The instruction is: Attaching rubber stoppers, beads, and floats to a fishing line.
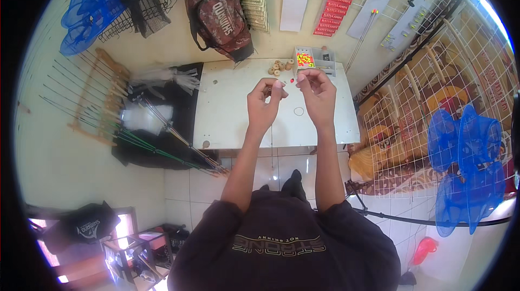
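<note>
Both my hands are raised over the white table, fingertips facing each other. My left hand (266, 99) is closed in a pinch of thumb and index finger; what it grips is too fine to make out. A thin dark line runs downward below this hand. My right hand (317, 92) pinches too, and its fingertips hide what they hold. In the gap between the hands shows a tiny red bead-like piece (292, 80), nearer the right fingertips; whether they touch it I cannot tell. A small ring-shaped loop (298, 111) lies on the table below.
On the white table (233, 112), wooden spools (277, 67) sit beside a grey compartment box (325, 55) holding red and yellow floats (305, 60). Fishing rods (162, 128) lean at the left. Blue nets (468, 166) hang on the right-hand grid; a camouflage bag (219, 15) hangs behind.
</note>
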A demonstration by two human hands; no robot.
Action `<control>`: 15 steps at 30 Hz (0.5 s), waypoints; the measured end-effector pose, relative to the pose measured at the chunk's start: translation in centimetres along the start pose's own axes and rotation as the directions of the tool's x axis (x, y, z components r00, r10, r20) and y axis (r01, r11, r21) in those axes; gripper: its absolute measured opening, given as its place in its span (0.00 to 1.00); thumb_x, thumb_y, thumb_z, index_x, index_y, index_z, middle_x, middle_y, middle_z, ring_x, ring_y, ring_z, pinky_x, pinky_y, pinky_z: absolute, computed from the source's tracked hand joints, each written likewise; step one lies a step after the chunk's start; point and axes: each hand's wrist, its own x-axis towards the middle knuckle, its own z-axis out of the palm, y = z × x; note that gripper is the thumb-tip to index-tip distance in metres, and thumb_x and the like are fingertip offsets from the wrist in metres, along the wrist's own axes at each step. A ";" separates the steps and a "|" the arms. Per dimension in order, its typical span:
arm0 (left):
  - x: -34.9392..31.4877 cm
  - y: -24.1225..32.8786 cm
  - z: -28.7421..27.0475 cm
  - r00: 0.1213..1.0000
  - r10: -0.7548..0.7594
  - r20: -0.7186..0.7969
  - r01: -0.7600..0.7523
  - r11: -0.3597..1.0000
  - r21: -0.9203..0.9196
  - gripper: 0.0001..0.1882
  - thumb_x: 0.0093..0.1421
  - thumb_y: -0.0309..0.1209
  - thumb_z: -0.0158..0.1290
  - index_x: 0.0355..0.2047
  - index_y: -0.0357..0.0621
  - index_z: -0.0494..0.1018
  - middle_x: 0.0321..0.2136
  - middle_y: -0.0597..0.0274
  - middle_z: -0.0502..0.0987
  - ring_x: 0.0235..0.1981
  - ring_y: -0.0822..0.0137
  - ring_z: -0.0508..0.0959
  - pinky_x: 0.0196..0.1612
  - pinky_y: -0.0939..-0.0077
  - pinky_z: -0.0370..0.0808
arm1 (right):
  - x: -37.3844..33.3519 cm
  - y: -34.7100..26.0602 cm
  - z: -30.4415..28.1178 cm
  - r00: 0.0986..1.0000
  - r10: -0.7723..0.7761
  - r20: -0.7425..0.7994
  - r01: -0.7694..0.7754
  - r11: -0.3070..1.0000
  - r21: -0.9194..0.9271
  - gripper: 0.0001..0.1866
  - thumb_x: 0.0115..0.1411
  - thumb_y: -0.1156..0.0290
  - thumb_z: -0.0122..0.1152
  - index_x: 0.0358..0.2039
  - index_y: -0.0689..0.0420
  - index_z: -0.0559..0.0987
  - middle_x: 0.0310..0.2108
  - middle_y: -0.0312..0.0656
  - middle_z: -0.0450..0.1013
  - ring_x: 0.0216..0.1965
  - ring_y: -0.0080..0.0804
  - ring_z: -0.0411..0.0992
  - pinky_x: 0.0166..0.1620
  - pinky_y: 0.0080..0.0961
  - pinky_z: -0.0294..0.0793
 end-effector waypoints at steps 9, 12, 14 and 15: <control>0.6 -0.4 0.4 0.992 0.003 -0.127 -0.019 0.991 -0.129 0.09 0.67 0.32 0.42 0.34 0.38 0.63 0.26 0.56 0.77 0.26 0.70 0.77 0.30 0.79 0.72 | 0.5 0.6 -1.1 0.993 0.117 -0.013 -0.117 0.992 0.040 0.09 0.62 0.68 0.56 0.37 0.61 0.73 0.30 0.39 0.75 0.33 0.22 0.73 0.38 0.20 0.71; 0.8 -0.6 0.5 0.989 0.033 -0.144 -0.044 0.996 -0.075 0.09 0.68 0.32 0.42 0.34 0.38 0.63 0.26 0.55 0.76 0.26 0.69 0.76 0.30 0.77 0.73 | 0.4 1.0 -1.4 0.992 0.119 -0.048 -0.119 0.993 -0.012 0.09 0.62 0.67 0.56 0.37 0.60 0.72 0.29 0.39 0.75 0.32 0.21 0.72 0.37 0.20 0.71; 0.8 -0.7 0.6 0.989 0.046 -0.142 -0.055 0.996 -0.064 0.09 0.68 0.32 0.42 0.34 0.38 0.63 0.26 0.54 0.76 0.26 0.69 0.76 0.30 0.77 0.73 | 0.5 1.1 -1.5 0.993 0.103 -0.059 -0.105 0.994 -0.020 0.09 0.62 0.67 0.56 0.36 0.60 0.72 0.28 0.39 0.75 0.32 0.21 0.72 0.37 0.20 0.70; 0.9 -0.7 0.7 0.989 0.047 -0.142 -0.057 0.996 -0.070 0.09 0.68 0.32 0.42 0.34 0.38 0.63 0.26 0.54 0.76 0.26 0.69 0.76 0.30 0.78 0.73 | 0.5 1.2 -1.5 0.992 0.114 -0.062 -0.115 0.993 -0.009 0.09 0.63 0.67 0.55 0.36 0.60 0.72 0.28 0.38 0.75 0.32 0.21 0.72 0.36 0.19 0.70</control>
